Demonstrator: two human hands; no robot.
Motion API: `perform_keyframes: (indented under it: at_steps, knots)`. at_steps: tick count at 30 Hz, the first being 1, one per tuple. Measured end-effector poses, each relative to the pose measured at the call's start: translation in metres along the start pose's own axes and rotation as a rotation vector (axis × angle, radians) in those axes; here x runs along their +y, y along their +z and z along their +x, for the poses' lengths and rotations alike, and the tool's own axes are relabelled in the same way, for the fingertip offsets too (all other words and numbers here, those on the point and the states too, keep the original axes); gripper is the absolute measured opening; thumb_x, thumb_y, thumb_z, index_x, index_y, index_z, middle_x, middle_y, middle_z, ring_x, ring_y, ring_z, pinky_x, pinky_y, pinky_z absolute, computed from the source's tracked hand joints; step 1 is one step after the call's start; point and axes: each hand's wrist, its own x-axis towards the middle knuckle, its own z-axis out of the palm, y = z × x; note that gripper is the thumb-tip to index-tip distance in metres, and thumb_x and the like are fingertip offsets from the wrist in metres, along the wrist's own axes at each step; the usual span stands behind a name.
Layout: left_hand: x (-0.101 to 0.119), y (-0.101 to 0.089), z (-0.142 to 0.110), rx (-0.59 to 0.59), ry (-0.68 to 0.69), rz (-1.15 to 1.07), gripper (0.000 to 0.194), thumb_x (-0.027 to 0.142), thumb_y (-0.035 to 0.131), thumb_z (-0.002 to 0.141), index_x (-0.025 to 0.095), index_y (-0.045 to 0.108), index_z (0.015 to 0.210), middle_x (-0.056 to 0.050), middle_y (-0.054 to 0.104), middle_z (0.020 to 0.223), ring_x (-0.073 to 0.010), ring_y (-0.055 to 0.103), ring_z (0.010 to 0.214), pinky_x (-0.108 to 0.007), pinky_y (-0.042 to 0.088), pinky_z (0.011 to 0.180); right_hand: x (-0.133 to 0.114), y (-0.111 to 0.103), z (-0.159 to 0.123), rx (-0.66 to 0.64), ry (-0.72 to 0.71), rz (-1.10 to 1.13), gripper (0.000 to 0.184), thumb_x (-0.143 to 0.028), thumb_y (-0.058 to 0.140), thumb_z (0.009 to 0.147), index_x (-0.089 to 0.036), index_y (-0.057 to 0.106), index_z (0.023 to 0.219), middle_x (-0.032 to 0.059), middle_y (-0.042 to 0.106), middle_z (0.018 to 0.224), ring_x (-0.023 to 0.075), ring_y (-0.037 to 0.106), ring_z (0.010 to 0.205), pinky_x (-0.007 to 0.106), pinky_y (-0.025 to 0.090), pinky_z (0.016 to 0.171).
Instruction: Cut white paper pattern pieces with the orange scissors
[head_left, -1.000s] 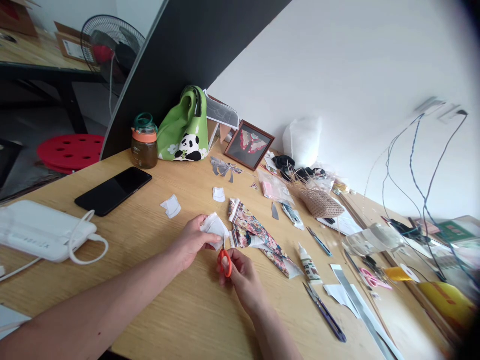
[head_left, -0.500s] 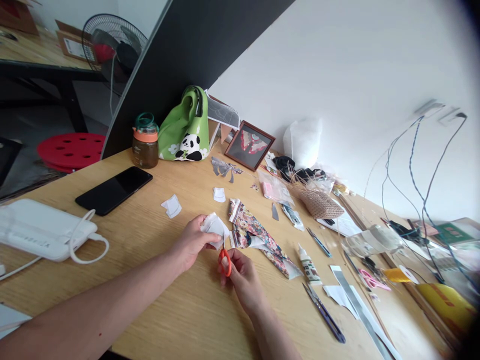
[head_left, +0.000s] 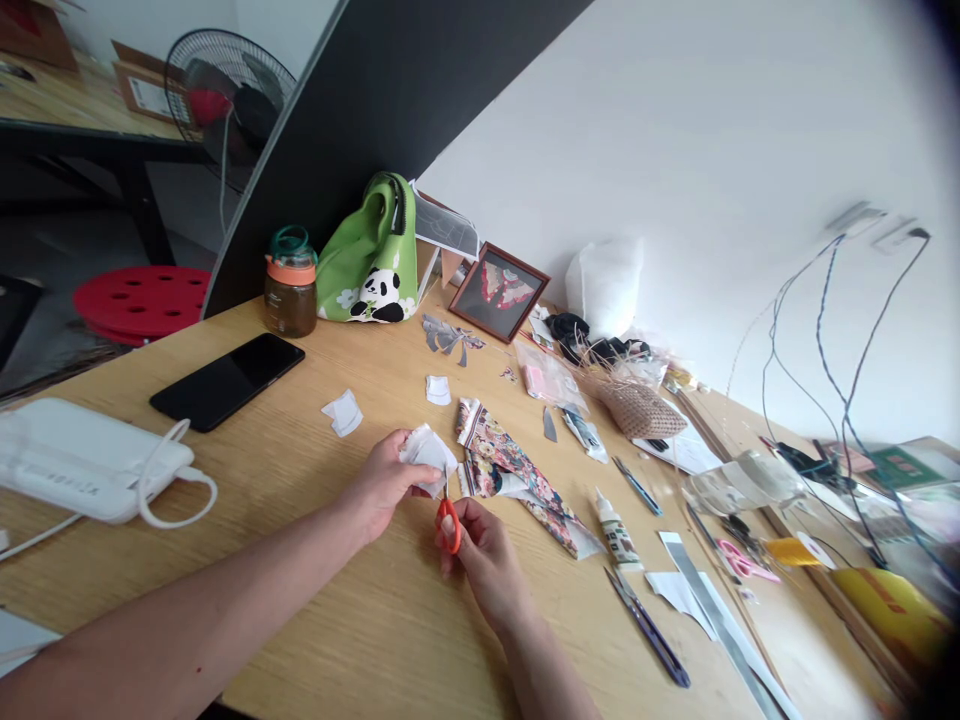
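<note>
White piece point(head_left: 421, 448), thin and apparently layered, pinched between thumb and fingers of the left hand point(head_left: 381, 488) and raised over the worktop point(head_left: 375, 630). The right hand point(head_left: 486, 552), just beside the left, holds the scissors point(head_left: 451, 528) by their orange handles; the blades point away from the wearer and meet the right-hand edge of the white piece. Whether the blades pass through it is too small to tell.

Just beyond the right hand lies the floral fabric point(head_left: 504, 448), folded and slanting away to the right. Beyond the left hand lie two loose white scraps, a left one point(head_left: 343, 412) and a right one point(head_left: 438, 390), well apart from each other. Farther out, past these, rests a grey cut-out point(head_left: 448, 335).

To the right of the right hand are a glue bottle point(head_left: 619, 538), lying on its side, and dark-handled snips point(head_left: 652, 632). To the left of the left hand lie a black phone point(head_left: 229, 380) and a white power bank point(head_left: 82, 460); beyond the phone, a drink bottle point(head_left: 291, 300) stands against a green bag point(head_left: 367, 255).
</note>
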Motion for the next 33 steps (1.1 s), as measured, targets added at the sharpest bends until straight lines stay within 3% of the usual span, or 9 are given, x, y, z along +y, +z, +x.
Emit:
perform_keyframes:
  at_steps: [9,15,25,33]
  knots:
    - [0.000,-0.005,0.004,-0.056,-0.069,-0.072,0.025,0.021,0.073,0.058,0.014,0.063,0.080,-0.004,0.066,0.073,-0.0131,0.058,0.063,-0.024,0.045,0.055,0.000,-0.001,-0.001,-0.024,-0.022,0.011,0.044,-0.056,0.065,0.075,-0.015,0.050,0.073,-0.0046,0.048,0.060,0.0047,0.043,0.043,0.019,0.031,0.043]
    - [0.002,-0.009,0.007,-0.065,-0.116,-0.170,0.020,0.014,0.070,0.055,0.013,0.066,0.075,-0.004,0.067,0.069,-0.0117,0.059,0.059,-0.022,0.044,0.054,-0.003,-0.001,-0.001,-0.052,-0.023,0.029,0.043,-0.055,0.067,0.074,-0.015,0.050,0.072,-0.0047,0.048,0.059,0.0052,0.043,0.044,0.019,0.033,0.044]
    - [0.014,-0.016,0.010,-0.140,-0.113,0.065,0.027,0.014,0.074,0.054,0.012,0.065,0.079,-0.005,0.068,0.071,-0.0122,0.059,0.059,-0.024,0.044,0.057,-0.009,-0.006,-0.001,-0.111,-0.016,0.018,0.044,-0.055,0.071,0.068,-0.016,0.051,0.070,-0.0061,0.048,0.054,0.0055,0.042,0.042,0.019,0.031,0.042]
    - [0.014,-0.015,0.009,-0.192,-0.116,0.112,0.027,0.014,0.075,0.055,0.013,0.064,0.079,-0.002,0.065,0.069,-0.0106,0.058,0.059,-0.022,0.042,0.055,-0.009,-0.008,0.000,-0.110,-0.035,0.029,0.044,-0.054,0.071,0.068,-0.016,0.049,0.069,-0.0064,0.048,0.057,0.0053,0.043,0.042,0.019,0.031,0.042]
